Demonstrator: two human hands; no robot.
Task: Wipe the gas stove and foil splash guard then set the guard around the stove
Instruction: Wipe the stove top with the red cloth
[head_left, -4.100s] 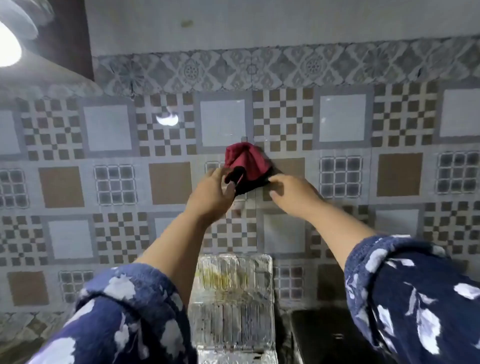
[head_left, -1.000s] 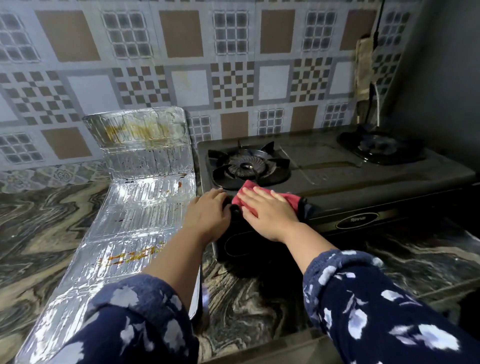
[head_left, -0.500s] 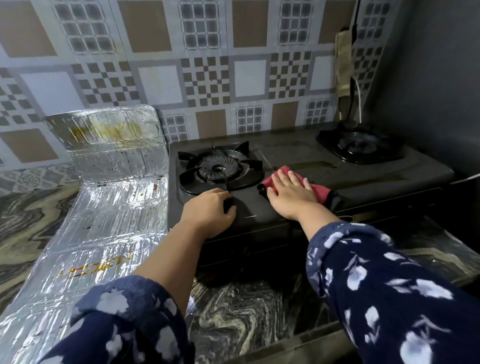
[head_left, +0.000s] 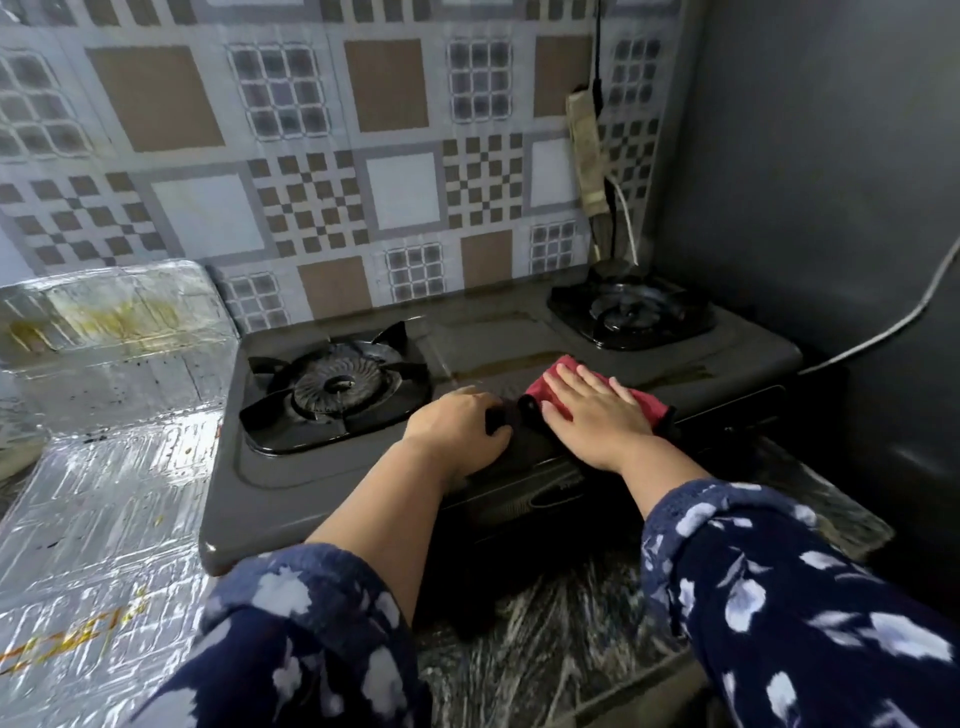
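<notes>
The gas stove (head_left: 519, 358) runs left-right; right hand (head_left: 597, 415) flat on red cloth (head_left: 545, 387), left hand (head_left: 457, 426) curled, grip unclear.

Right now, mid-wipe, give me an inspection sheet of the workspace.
Surface: dark marbled counter carrying the stove and guard.
Job's things: stove with two burners, streaks on its top between them; red cloth flat on the stove top; foil guard unfolded left of the stove, lying on the counter with its far panel rising toward the wall, yellow stains on it.
Clutter: nothing seen.
Hands: right hand presses flat on the cloth; left hand rests on the stove's front edge, fingers curled.
Cables: white cable along the right wall; power strip hanging on the tiles.
Surroundings: patterned tile wall behind, grey wall on the right.
</notes>
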